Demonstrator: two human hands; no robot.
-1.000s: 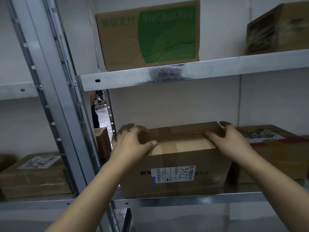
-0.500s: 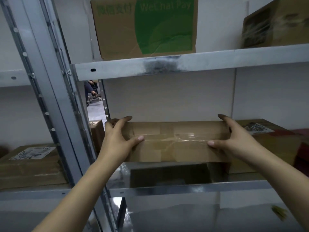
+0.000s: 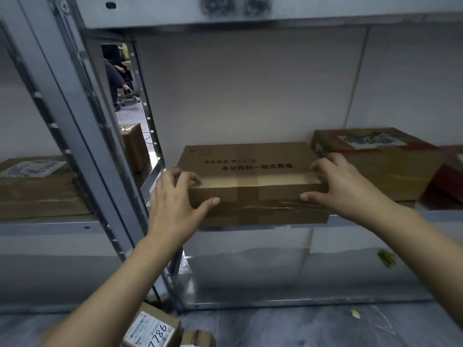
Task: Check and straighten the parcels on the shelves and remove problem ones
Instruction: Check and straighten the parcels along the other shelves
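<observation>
A flat brown cardboard parcel [image 3: 248, 169] with black printed characters and clear tape lies on the metal shelf [image 3: 375, 219], its front edge at the shelf's lip. My left hand [image 3: 175, 196] grips its near left corner, thumb on the front face. My right hand [image 3: 343, 181] grips the near right corner the same way. A taller brown parcel [image 3: 390, 166] with a label on top sits just to its right, against the back wall.
A grey upright post [image 3: 82, 136] separates this bay from the left bay, where a labelled parcel [image 3: 37, 189] rests. A box marked 7786 [image 3: 152, 329] stands on the floor below. A red item [image 3: 448, 179] lies at far right. A seated person shows through the gap behind.
The parcel has been turned over in both hands, from label-front, through raised above the shelf, to lying flat with its printed face up. My view has dropped lower.
</observation>
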